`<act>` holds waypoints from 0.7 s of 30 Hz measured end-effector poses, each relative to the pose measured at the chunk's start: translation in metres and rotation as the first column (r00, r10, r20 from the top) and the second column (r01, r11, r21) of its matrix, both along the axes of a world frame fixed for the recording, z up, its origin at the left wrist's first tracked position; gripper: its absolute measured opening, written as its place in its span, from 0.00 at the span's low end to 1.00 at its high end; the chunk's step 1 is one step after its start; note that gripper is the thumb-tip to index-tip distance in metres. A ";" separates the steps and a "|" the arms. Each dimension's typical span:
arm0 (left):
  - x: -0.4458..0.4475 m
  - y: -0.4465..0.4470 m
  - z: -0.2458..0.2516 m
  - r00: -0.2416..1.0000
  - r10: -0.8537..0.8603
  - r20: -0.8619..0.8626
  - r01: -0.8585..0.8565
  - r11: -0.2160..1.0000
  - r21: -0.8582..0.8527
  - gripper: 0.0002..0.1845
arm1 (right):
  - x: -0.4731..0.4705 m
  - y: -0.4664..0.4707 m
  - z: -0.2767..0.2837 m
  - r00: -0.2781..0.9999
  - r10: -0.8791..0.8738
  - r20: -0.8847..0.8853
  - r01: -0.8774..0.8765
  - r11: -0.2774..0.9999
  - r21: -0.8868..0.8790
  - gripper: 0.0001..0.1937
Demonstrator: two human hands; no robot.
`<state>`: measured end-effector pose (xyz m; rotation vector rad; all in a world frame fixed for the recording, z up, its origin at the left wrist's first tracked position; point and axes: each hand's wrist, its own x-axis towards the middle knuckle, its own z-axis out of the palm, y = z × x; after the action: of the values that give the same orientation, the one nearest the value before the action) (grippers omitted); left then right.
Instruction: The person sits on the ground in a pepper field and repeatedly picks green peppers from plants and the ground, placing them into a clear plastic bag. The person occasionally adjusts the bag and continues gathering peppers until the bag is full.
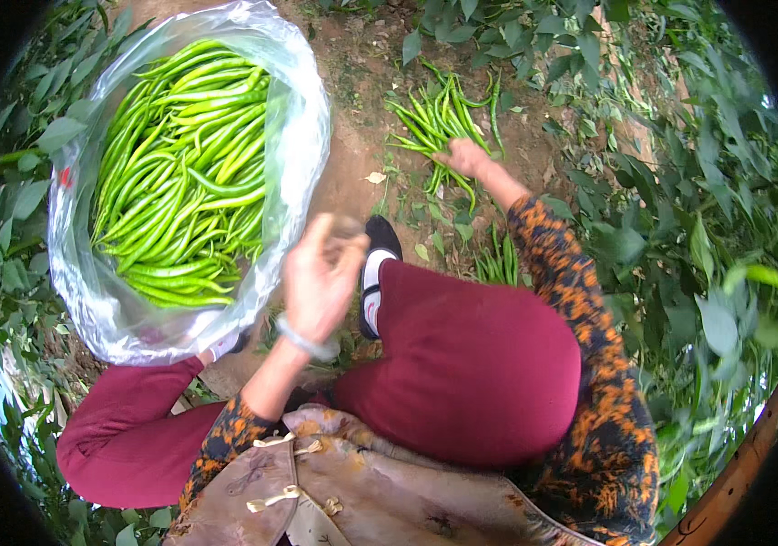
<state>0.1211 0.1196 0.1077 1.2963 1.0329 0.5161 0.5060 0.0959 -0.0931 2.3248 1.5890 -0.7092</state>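
Observation:
A large clear plastic bag (pixel 296 136), its mouth wide, holds many long green chili peppers (pixel 184 170) laid roughly side by side. Close to the bag's lower right edge is my left hand (pixel 324 273), blurred, its fingers curled with no pepper visible in them; whether they are closed cannot be told. My right hand (pixel 465 158) reaches down to a loose pile of green peppers (pixel 438 119) on the soil, its fingers at the stem-like lower ends of the pile. Whether it grips any is unclear. A smaller bunch of peppers (pixel 498 261) lies nearer my knee.
Leafy pepper plants (pixel 641 205) crowd the right side, and more foliage (pixel 20 205) borders the left. Bare soil (pixel 354 130) with scattered leaves runs between them. My shoe (pixel 383 239) rests between the bag and the piles. A brown curved pole (pixel 744 464) stands at lower right.

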 end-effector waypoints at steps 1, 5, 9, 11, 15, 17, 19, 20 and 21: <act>0.019 -0.001 -0.024 0.999 -0.034 0.022 0.038 0.974 -0.223 0.07 | -0.006 -0.014 -0.019 0.997 -0.014 -0.074 0.024 0.991 0.132 0.27; 0.075 0.001 -0.105 0.983 -0.112 -0.146 0.066 0.954 -0.291 0.11 | -0.033 -0.033 -0.024 0.968 -0.250 0.020 0.223 0.897 0.382 0.13; 0.141 0.012 -0.163 0.989 0.142 -0.041 -0.139 0.797 -0.588 0.20 | -0.097 -0.068 0.022 0.899 -0.329 -0.290 0.437 0.723 0.534 0.10; 0.168 0.018 -0.184 0.939 0.345 0.010 -0.210 0.594 -0.777 0.16 | -0.125 -0.090 0.037 0.949 -0.002 -0.316 0.220 0.722 0.655 0.10; 0.166 0.022 -0.205 0.923 0.358 0.140 -0.034 0.440 -0.897 0.07 | -0.097 -0.097 0.018 0.852 -0.239 -0.466 0.500 0.634 0.589 0.11; 0.156 0.014 -0.206 0.948 0.302 0.099 -0.093 0.560 -0.823 0.09 | -0.056 -0.078 -0.010 0.926 -0.370 -0.073 0.339 0.733 0.589 0.12; 0.148 0.005 -0.205 0.947 0.319 0.038 -0.128 0.483 -0.866 0.11 | -0.033 -0.074 -0.029 0.968 -0.250 0.022 0.218 0.881 0.421 0.12; 0.145 0.003 -0.205 0.941 0.339 0.019 -0.148 0.462 -0.875 0.12 | -0.025 -0.073 -0.033 0.973 -0.230 0.034 0.206 0.921 0.330 0.13; 0.146 -0.001 -0.206 0.935 0.352 0.050 -0.119 0.442 -0.889 0.13 | -0.026 -0.075 -0.034 0.974 -0.223 0.038 0.213 0.961 0.177 0.13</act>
<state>0.2671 0.1186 -0.0980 0.1275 1.0582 0.2427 0.4800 0.0213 -0.1273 2.6503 1.4350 -0.5629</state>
